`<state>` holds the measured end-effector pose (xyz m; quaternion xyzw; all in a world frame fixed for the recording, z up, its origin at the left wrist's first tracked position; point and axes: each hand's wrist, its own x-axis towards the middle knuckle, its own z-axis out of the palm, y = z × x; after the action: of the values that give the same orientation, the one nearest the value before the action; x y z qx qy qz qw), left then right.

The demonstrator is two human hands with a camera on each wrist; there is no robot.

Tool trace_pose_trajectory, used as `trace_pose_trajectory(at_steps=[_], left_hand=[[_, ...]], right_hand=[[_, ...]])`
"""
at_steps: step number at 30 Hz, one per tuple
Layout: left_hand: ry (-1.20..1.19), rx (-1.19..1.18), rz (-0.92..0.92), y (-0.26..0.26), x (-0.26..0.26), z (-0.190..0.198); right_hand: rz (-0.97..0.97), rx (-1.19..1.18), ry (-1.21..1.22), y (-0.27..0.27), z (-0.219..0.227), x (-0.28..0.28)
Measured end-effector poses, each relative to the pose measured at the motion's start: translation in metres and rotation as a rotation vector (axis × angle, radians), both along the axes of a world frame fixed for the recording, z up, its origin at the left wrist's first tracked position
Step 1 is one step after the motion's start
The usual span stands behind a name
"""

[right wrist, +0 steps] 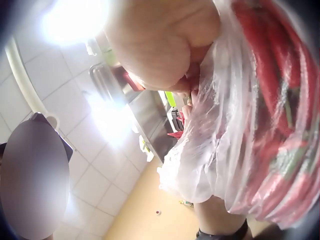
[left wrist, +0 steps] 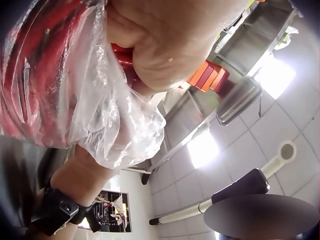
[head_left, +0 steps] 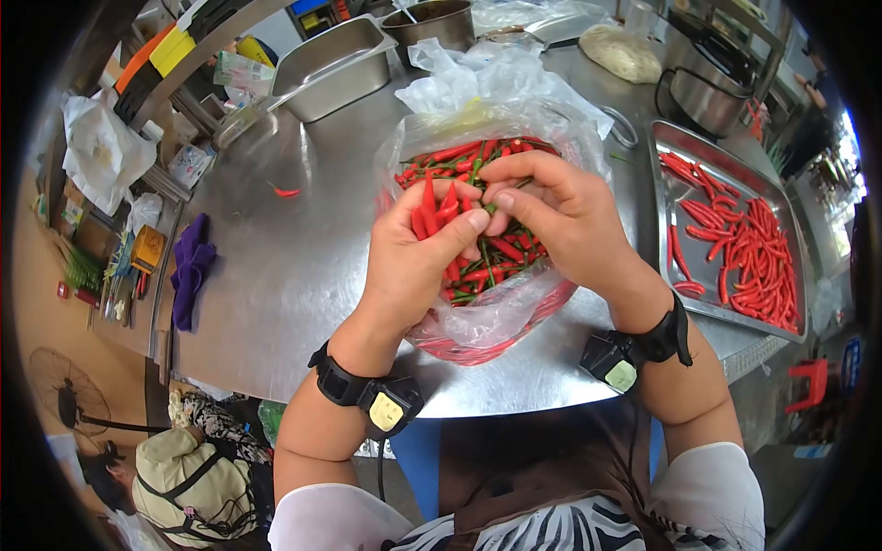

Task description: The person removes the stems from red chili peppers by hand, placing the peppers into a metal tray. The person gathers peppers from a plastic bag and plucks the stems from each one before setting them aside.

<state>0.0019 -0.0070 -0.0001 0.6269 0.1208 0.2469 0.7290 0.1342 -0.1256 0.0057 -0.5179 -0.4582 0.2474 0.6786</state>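
Observation:
In the head view, my left hand (head_left: 409, 257) holds several red chili peppers (head_left: 429, 209), their tips pointing up between thumb and fingers. My right hand (head_left: 579, 216) meets it over the bag, thumb and fingertips pinching a green chili stem (head_left: 489, 210) by the left fingertips. Beneath both hands lies an open clear plastic bag (head_left: 482, 323) full of red chilies with green stems (head_left: 505, 250). Both wrist views show the bag's crumpled side, with chilies pressed against the plastic (left wrist: 37, 75) (right wrist: 280, 65); the fingers are mostly hidden there.
To the right, a metal tray (head_left: 684, 138) carries many red chilies without visible stems. One loose chili (head_left: 286, 192) lies on the steel table (head_left: 248, 275) at left, near a purple cloth (head_left: 191, 271). A deep steel pan (head_left: 335, 69) and a pot (head_left: 432, 28) stand at the back.

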Motion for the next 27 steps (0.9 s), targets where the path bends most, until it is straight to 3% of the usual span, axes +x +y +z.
trace_pose_trajectory(at_steps=[1,3,4,6,13,19,24,26,27], left_hand=[[0.0,0.001,0.0,0.001,0.001,-0.001],[-0.147,-0.155,0.068,0.002,0.002,-0.002],[-0.148,-0.154,0.068,0.002,0.001,-0.001],[-0.215,-0.29,0.05,0.003,0.001,0.001],[-0.244,-0.353,-0.032,0.004,-0.001,0.003],[-0.248,-0.248,-0.111,0.003,-0.002,0.003],[-0.283,-0.082,-0.069,-0.005,0.0,0.0],[-0.283,-0.084,-0.006,0.0,0.0,-0.001],[-0.275,-0.086,0.048,0.002,-0.001,-0.001]], right_hand=[[0.0,0.001,0.0,-0.001,-0.002,0.004],[-0.32,0.032,-0.626,-0.001,-0.005,0.012],[-0.32,0.033,-0.627,-0.001,-0.003,0.012],[-0.364,0.061,-0.933,-0.004,0.003,0.009],[-0.327,-0.055,-1.003,-0.002,-0.006,0.009],[-0.314,-0.074,-0.98,-0.003,-0.001,-0.002],[-0.616,-0.035,-0.891,-0.005,0.009,0.005],[-0.624,-0.031,-0.938,-0.01,0.012,0.019],[-0.651,-0.139,-0.873,-0.011,0.011,0.023]])
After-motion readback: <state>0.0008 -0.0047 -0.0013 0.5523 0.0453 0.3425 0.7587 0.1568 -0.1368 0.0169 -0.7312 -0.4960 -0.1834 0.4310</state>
